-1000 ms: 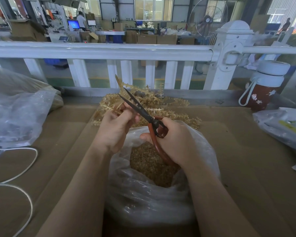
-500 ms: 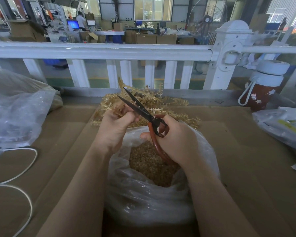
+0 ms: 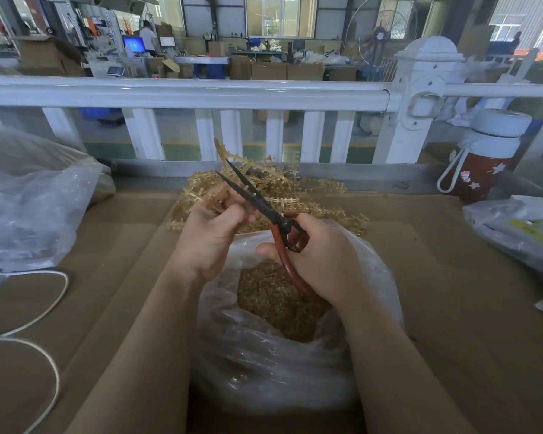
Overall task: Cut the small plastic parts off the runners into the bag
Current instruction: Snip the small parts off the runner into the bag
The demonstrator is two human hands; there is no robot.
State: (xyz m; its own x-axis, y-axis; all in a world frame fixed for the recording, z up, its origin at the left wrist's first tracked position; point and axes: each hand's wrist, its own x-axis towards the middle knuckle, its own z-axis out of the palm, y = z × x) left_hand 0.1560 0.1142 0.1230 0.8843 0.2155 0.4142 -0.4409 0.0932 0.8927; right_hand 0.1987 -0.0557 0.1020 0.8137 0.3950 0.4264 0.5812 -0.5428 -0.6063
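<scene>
With the left hand [image 3: 212, 236] pinching a runner [image 3: 215, 197] just beyond the bag [image 3: 282, 364] mouth and the right hand [image 3: 322, 261] gripping the part-open scissors [image 3: 257, 202], each snip should land over the bag so the parts drop in.

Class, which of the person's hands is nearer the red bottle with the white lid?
Right. The right hand grips the scissors nearer the red bottle with the white lid; the left hand lies farther off.
</scene>
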